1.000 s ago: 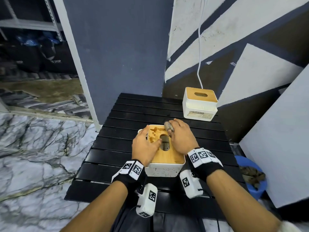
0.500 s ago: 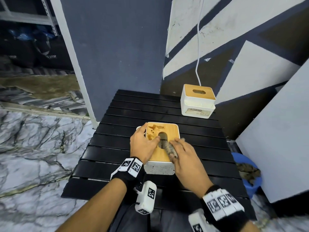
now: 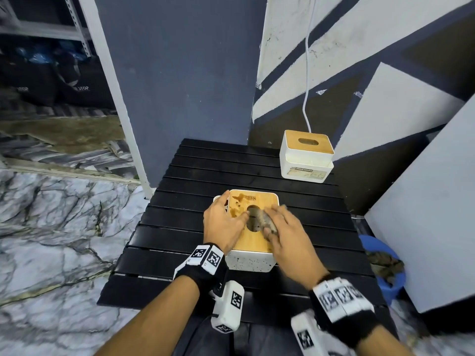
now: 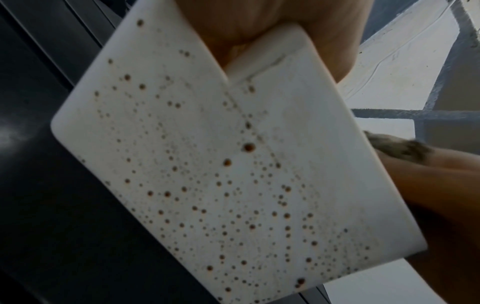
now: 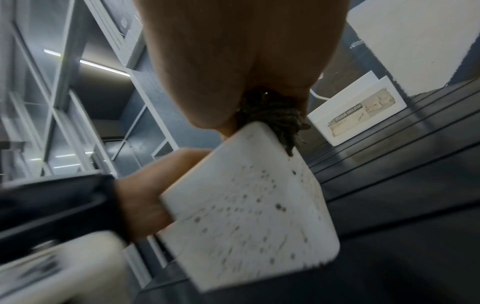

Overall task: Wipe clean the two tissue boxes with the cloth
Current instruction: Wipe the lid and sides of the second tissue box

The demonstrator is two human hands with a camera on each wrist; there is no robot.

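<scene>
The near tissue box (image 3: 250, 240) is white with brown specks on its front wall (image 4: 233, 174) and brown smears on its wooden lid. It stands mid-table. My left hand (image 3: 223, 219) grips its left edge, thumb on the lid. My right hand (image 3: 280, 227) holds a crumpled grey-brown cloth (image 3: 264, 219) and presses it on the lid beside the round opening; the cloth (image 5: 280, 117) overhangs the right edge. A second tissue box (image 3: 305, 155), white with a clean wooden lid, stands at the far right corner of the table; its label side (image 5: 358, 111) faces me.
The black slatted table (image 3: 205, 176) stands against a painted wall. A white cable (image 3: 307, 73) hangs behind the far box. A blue bucket (image 3: 385, 263) with dark rags sits on the floor at the right, beside a white panel (image 3: 431, 214). Marble floor lies to the left.
My right hand with the cloth went from the lid's far edge toward me along its right side, then partway back toward the opening. The left hand stayed on the box.
</scene>
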